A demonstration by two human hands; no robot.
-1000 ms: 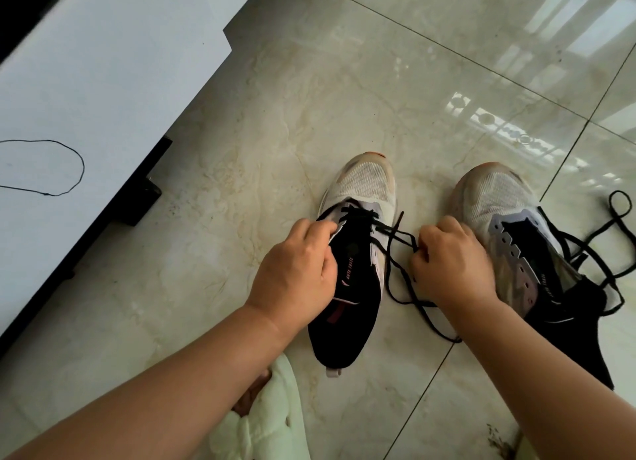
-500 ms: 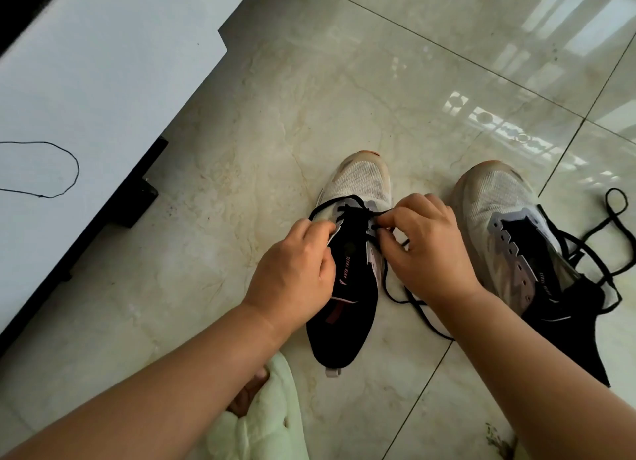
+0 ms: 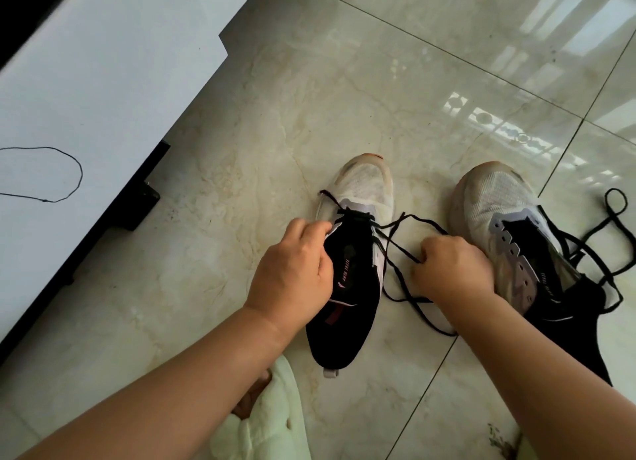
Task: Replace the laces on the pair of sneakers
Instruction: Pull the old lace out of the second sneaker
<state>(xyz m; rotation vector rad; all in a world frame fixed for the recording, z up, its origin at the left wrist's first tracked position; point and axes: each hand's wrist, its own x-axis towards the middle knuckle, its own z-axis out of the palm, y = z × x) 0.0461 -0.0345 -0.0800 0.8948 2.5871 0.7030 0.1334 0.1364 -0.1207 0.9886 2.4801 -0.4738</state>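
Two white-and-black sneakers stand on the tile floor. The left sneaker [image 3: 358, 198] has a black lace [image 3: 401, 242] threaded through its lowest eyelets. My left hand [image 3: 292, 270] grips that shoe's left eyelet edge, fingers curled. My right hand [image 3: 447, 270] sits between the shoes and pinches the lace, pulling it to the right. Loose lace loops lie on the floor under my right wrist. The right sneaker [image 3: 499, 212] has bare eyelets, and another black lace [image 3: 616, 218] lies tangled beside it.
A white cabinet [image 3: 103, 81] with a dark base fills the left side; a thin black cord loop [image 3: 51, 174] lies on it. A pale green slipper [image 3: 272, 421] on a foot is at the bottom centre. Glossy floor tiles [image 3: 378, 81] stretch beyond the shoes.
My right hand went from beside the shoe up to its eyelets, then pulled back right with the lace, drawing it out. My left hand kept its grip on the shoe.
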